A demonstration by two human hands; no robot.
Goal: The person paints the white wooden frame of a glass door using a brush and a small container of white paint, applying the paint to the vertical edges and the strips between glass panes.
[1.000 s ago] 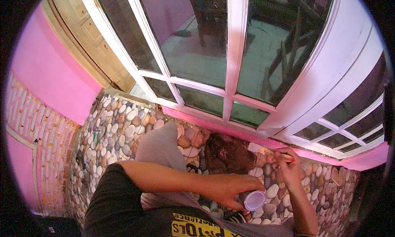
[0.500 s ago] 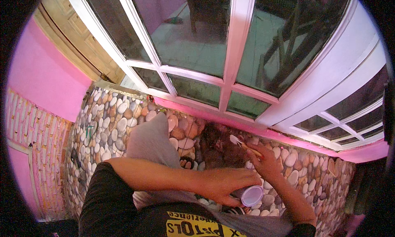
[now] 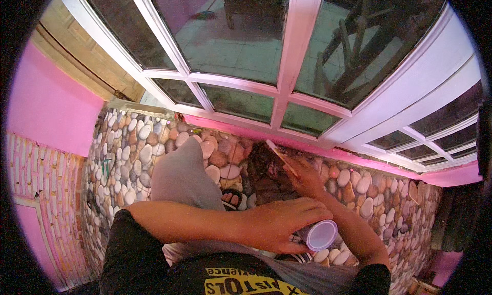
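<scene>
My left hand (image 3: 289,220) is closed around a small cup (image 3: 323,235) with a pale rim and whitish contents, tilted toward me. Beyond it, my right hand (image 3: 306,178) grips a slim paintbrush (image 3: 281,157) with a white tip and an orange-brown handle. The brush points up and left, its tip close to the pink strip (image 3: 225,127) below the white window frame (image 3: 241,120). I cannot tell whether the tip touches anything. A dark, crumpled cloth-like patch (image 3: 267,190) lies on the floor under the brush.
White-framed glass panes (image 3: 230,34) rise in front of me, with more panes (image 3: 435,141) at the right. The floor (image 3: 133,156) has a pebble pattern. A pink wall (image 3: 51,100) with a brick-patterned lower part stands left. My grey-clad knee (image 3: 179,172) and sandalled foot (image 3: 231,198) are near.
My right hand has moved left and away from me, bringing the brush tip toward the pink strip. The left hand and cup have shifted slightly right.
</scene>
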